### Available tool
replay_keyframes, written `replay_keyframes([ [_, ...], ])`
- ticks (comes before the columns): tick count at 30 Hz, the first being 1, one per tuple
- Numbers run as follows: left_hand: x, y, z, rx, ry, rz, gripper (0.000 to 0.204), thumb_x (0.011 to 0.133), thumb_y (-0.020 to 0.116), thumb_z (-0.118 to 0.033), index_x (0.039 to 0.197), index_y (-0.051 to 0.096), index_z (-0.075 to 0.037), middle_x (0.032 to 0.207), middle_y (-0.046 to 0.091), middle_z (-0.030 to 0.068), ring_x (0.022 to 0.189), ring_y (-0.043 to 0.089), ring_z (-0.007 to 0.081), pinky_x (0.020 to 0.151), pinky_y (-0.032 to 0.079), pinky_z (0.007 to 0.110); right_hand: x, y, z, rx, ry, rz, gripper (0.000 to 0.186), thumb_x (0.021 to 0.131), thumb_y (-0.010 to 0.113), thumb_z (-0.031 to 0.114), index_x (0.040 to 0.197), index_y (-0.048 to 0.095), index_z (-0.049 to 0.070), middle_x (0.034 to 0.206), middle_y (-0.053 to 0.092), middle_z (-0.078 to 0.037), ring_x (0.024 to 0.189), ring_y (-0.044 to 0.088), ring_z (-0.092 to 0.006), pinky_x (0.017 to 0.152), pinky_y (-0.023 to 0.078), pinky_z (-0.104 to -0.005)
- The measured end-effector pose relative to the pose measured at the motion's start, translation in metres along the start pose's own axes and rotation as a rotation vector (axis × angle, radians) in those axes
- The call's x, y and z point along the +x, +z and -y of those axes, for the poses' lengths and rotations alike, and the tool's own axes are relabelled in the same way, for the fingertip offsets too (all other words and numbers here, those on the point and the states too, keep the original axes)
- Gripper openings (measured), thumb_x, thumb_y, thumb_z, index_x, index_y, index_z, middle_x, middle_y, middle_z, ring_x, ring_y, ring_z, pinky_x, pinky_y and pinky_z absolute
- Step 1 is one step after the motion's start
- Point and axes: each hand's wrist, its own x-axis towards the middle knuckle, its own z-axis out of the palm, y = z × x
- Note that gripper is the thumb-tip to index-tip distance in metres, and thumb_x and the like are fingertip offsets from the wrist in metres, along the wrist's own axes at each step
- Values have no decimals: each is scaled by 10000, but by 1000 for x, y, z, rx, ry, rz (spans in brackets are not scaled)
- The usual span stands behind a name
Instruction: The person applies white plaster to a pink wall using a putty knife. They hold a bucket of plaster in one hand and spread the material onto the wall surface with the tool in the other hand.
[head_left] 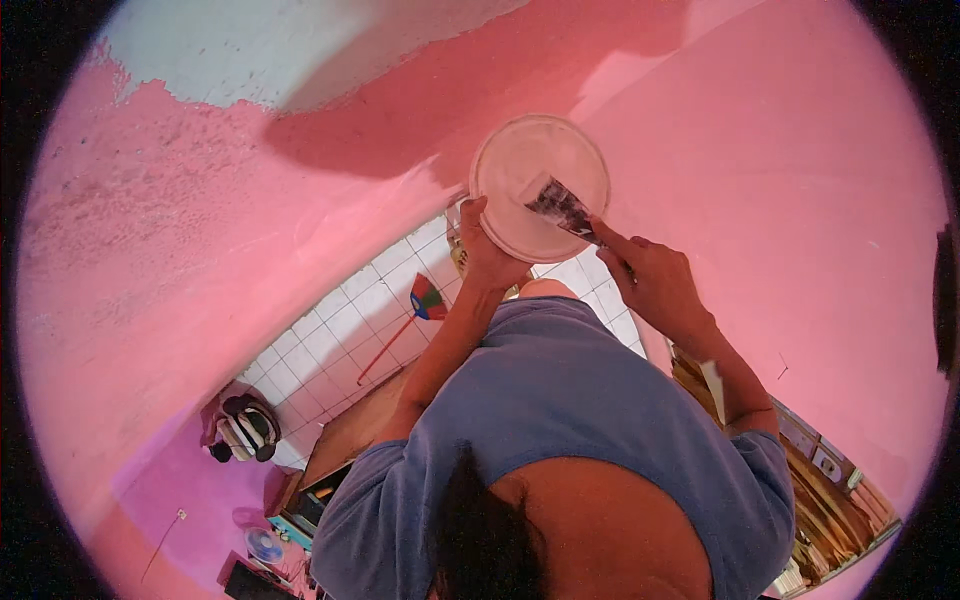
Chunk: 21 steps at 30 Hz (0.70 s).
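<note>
In the head view, I see the left hand (488,255) gripping a round pale plate (525,150), its thumb on the rim near eight o'clock; the plate sits at one o'clock from the view's middle. The right hand (655,282), at the plate's four o'clock, closes around a scraper (562,207), blade over the plate's middle. I'd brace that rim firmly and keep the blade low and flat.

From my remote post I see white-tiled floor (335,328) at nine o'clock, a red-handled broom (426,303) resting on it, head toward one.
</note>
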Motion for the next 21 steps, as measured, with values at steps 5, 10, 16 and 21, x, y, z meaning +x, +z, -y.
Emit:
replay_keyframes([
  [5,1,10,-2,100,15,-122,646,757,505,-467,1240,398,-51,1187,498,158,1093,499,281,920,425,445,18,-14,-3,166,27,-99,362,918,474,291,1260,516,180,777,640,-162,662,615,-323,613,484,-437],
  [10,6,7,-3,115,10,-180,688,762,418,-515,1263,416,-44,1227,486,175,1115,487,321,935,413,469,14,3,2,-6,78,-3,344,890,534,194,1233,546,167,669,577,-182,597,578,-331,571,447,-386],
  [16,7,-12,-9,118,34,-160,681,764,393,-498,1279,404,-52,1266,464,166,1146,469,335,951,408,467,23,-18,-5,170,122,8,299,922,474,285,1186,579,193,713,620,-180,634,616,-330,592,481,-430],
  [21,10,-17,-6,201,85,-143,672,724,535,-408,1298,406,-84,1269,478,139,1166,458,328,984,372,500,15,3,-13,90,101,-65,315,926,462,270,1220,548,198,714,605,-186,636,599,-336,593,475,-439],
])
